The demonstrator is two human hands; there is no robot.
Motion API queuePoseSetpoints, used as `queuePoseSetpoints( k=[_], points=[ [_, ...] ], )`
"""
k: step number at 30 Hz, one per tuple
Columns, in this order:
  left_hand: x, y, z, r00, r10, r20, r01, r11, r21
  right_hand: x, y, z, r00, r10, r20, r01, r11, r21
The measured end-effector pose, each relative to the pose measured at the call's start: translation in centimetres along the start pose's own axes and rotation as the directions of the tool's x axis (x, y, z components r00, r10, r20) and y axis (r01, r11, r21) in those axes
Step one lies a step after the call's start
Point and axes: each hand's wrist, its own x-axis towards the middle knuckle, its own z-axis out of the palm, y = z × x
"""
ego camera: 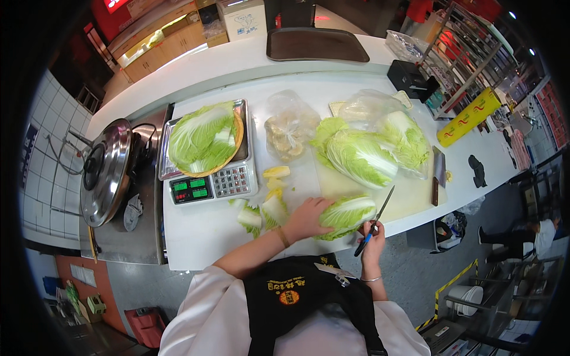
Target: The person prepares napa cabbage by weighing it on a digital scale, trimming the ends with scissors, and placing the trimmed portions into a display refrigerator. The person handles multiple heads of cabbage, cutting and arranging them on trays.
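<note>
My left hand (310, 219) grips the left end of a napa cabbage (349, 216) lying at the front edge of the white counter. In my right hand (373, 242) is a slim-bladed knife (376, 216) with a black and blue handle, its tip pointing up and away. The right fingers are close by the cabbage's right end; whether they touch it is hard to tell. Behind it, a larger napa cabbage (358, 155) and another cabbage (402, 135) lie on a pale cutting board (407, 202). Trimmed outer leaves (274, 209) are scattered left of my left hand.
A digital scale (229, 180) holds a wicker basket (240, 138) of cabbage leaves. Near it sits a knotted plastic bag (289, 129). A cleaver (437, 175) lies at the board's right edge. Left is a lidded pan (107, 178); right, a yellow roll (467, 116).
</note>
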Motion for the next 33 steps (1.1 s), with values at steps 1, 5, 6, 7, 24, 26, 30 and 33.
queuePoseSetpoints(
  k=[1, 5, 6, 7, 24, 26, 30, 33],
  points=[
    [-0.4, 0.8, -0.5, 0.994, 0.101, -0.043, -0.096, 0.99, 0.101, -0.1, 0.2, 0.2, 0.999, -0.029, 0.016, 0.028, 0.999, 0.023],
    [-0.8, -0.4, -1.4, 0.801, 0.598, 0.025, -0.512, 0.664, 0.545, 1.4, 2.5, 1.6, 0.971, -0.15, 0.184, 0.096, 0.957, 0.275],
    [-1.0, -0.7, -1.5, 0.824, 0.567, 0.015, -0.488, 0.694, 0.529, 1.7, 0.8, 2.7, 0.965, -0.127, 0.23, 0.051, 0.95, 0.309],
    [-1.2, -1.0, -1.5, 0.844, 0.536, 0.008, -0.464, 0.723, 0.512, 2.6, 1.6, 2.7, 0.947, -0.188, 0.259, 0.101, 0.944, 0.315],
    [-1.3, -0.9, -13.1, 0.838, -0.365, -0.405, 0.121, 0.849, -0.515, 4.8, -2.6, -4.3, 0.884, -0.32, 0.341, 0.426, 0.251, -0.869],
    [-2.2, 0.8, -17.6, 0.739, -0.197, -0.644, 0.071, 0.974, -0.217, 6.0, -3.0, -2.5, 0.849, -0.329, 0.413, 0.5, 0.247, -0.83],
    [-3.7, 0.9, -26.9, 0.532, 0.295, -0.794, 0.242, 0.845, 0.476, 6.8, -3.2, -0.1, 0.871, -0.278, 0.404, 0.46, 0.179, -0.87],
    [-4.7, -1.7, -30.2, 0.602, 0.384, -0.7, 0.426, 0.587, 0.689, 7.1, -3.0, 0.4, 0.883, -0.267, 0.387, 0.431, 0.132, -0.892]
  ],
)
